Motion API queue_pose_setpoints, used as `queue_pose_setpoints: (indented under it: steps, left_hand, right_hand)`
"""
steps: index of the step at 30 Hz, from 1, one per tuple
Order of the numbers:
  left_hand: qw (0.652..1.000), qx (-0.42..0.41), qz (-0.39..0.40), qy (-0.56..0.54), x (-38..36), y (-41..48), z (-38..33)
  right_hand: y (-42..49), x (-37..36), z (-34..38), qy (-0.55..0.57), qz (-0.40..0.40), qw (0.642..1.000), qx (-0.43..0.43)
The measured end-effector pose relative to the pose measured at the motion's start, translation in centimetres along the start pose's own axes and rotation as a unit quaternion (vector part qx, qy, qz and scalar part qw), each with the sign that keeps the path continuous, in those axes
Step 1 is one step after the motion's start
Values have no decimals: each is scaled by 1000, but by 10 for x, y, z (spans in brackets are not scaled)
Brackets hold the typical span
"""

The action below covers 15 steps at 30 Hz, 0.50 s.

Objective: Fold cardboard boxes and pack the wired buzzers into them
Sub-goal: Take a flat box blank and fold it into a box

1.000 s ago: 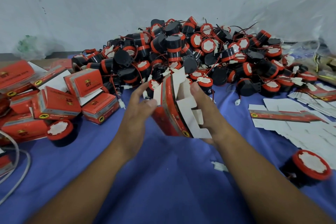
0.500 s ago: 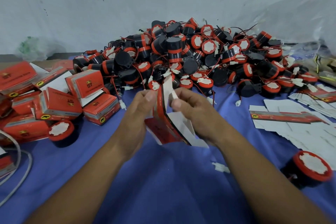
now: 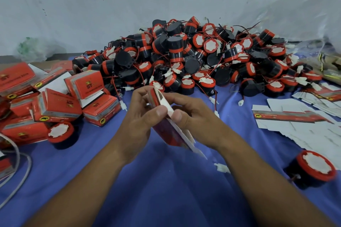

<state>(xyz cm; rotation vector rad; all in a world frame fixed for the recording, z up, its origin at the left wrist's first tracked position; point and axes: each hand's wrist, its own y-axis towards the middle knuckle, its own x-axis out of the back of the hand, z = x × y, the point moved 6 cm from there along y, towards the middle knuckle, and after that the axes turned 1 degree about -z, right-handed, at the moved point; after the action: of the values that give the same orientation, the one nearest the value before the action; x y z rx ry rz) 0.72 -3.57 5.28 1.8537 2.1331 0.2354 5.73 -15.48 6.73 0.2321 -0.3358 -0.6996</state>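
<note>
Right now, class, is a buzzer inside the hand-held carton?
No: the carton, pinched between left hand and right hand, is flat and unfolded.

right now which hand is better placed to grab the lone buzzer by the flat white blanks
Right hand. The lone buzzer sits outside the right forearm; the left hand would have to cross over. Both pinch the flat box, so one must let go.

Both hands pinch a flat red-and-white box blank (image 3: 167, 125) above the blue cloth (image 3: 166, 190): left hand (image 3: 140, 116), right hand (image 3: 193, 114) (thumbs nearly meeting). Behind lies the buzzer heap (image 3: 193, 61); folded boxes (image 3: 60, 105) sit left, flat blanks (image 3: 304, 125) right.
</note>
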Motion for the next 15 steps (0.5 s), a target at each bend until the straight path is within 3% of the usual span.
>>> queue_pose_setpoints:
  steps: [3,5,10,15]
  left_hand:
    - [999,-16,-21,-41,-1,0,-5]
    - [998,-32,27,-50,-8,0,-11]
    - [993,50,-49,-92,0,0,-4]
    - [992,82,-61,-80,1,0,-2]
  right_hand:
    - [-2,-2,-7,87,65,993,-48]
    - [-2,-1,-8,126,89,986,-63]
    - [3,8,-5,176,17,983,-49]
    - [8,9,-10,208,-59,975,-53]
